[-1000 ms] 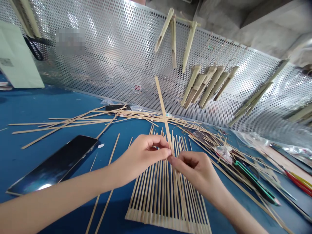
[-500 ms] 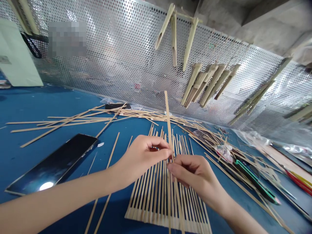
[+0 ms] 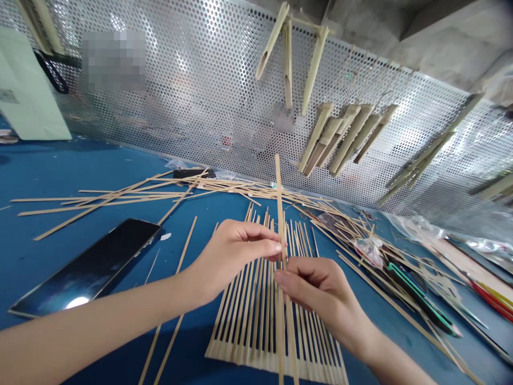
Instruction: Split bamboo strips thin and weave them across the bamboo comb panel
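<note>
My left hand (image 3: 236, 254) pinches a long flat bamboo strip (image 3: 278, 198) that stands nearly upright in front of me. Just below and to the right, my right hand (image 3: 320, 286) has its thumb and fingers closed on the strip too. A second strip (image 3: 292, 337) slants down from between the hands. Under both hands lies a comb-like bamboo piece (image 3: 240, 354), its many thin slats joined by a band at the near end. My fingers hide part of the strips where they meet.
A black phone (image 3: 92, 262) lies at the left, with loose strips (image 3: 108, 200) behind it. At the right are a green-edged cutter (image 3: 420, 299), red-handled tool (image 3: 492, 299) and plastic scraps. A perforated metal screen (image 3: 180, 107) holds hanging bamboo pieces (image 3: 352, 139).
The upright strip has shifted slightly right and stands straighter. My left fingers have moved a little up along it; my right hand has hardly moved.
</note>
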The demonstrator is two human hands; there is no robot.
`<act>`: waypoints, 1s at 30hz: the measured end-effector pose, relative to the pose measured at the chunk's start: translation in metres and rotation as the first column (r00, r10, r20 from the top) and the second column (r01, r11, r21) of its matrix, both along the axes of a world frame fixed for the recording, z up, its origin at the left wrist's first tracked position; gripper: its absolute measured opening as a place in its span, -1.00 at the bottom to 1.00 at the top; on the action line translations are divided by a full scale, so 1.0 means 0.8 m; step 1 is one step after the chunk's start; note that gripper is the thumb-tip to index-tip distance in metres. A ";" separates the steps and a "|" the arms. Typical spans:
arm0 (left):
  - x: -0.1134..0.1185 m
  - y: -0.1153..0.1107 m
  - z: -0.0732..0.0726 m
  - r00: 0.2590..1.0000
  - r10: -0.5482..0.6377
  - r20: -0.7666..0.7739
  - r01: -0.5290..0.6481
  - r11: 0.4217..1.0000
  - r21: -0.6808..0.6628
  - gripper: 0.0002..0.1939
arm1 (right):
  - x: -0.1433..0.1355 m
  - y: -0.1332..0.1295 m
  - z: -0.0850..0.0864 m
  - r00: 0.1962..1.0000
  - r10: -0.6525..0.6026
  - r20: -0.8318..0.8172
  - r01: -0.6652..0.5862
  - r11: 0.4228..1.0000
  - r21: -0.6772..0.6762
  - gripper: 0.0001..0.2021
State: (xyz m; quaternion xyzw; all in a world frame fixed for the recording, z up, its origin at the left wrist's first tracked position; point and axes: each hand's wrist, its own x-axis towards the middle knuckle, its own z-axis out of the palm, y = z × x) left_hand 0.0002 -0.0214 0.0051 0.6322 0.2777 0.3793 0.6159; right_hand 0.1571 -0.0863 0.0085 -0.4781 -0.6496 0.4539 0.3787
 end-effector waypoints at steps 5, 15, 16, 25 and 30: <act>0.001 0.001 0.002 1.000 0.015 -0.017 -0.015 1.000 -0.016 -0.83 | 0.000 -0.002 -0.001 0.999 0.006 -0.039 -0.006 1.000 0.007 -0.61; -0.004 -0.004 0.007 0.987 0.046 -0.152 -0.022 0.988 0.153 -0.84 | 0.003 0.007 -0.010 0.956 -0.036 -0.293 -0.021 0.982 -0.190 -0.68; -0.004 -0.005 0.007 0.987 0.036 -0.158 -0.012 0.989 0.148 -0.83 | 0.002 0.006 -0.010 0.954 -0.055 -0.294 0.004 0.985 -0.172 -0.68; 0.001 -0.004 0.003 0.997 -0.017 -0.078 0.020 0.999 0.026 -0.85 | -0.001 -0.003 -0.006 0.935 -0.160 -0.315 0.118 0.982 -0.147 -0.68; 0.003 -0.003 -0.001 0.996 -0.024 -0.083 0.028 0.999 0.046 -0.90 | -0.001 -0.004 -0.005 0.929 -0.184 -0.320 0.150 0.980 -0.129 -0.67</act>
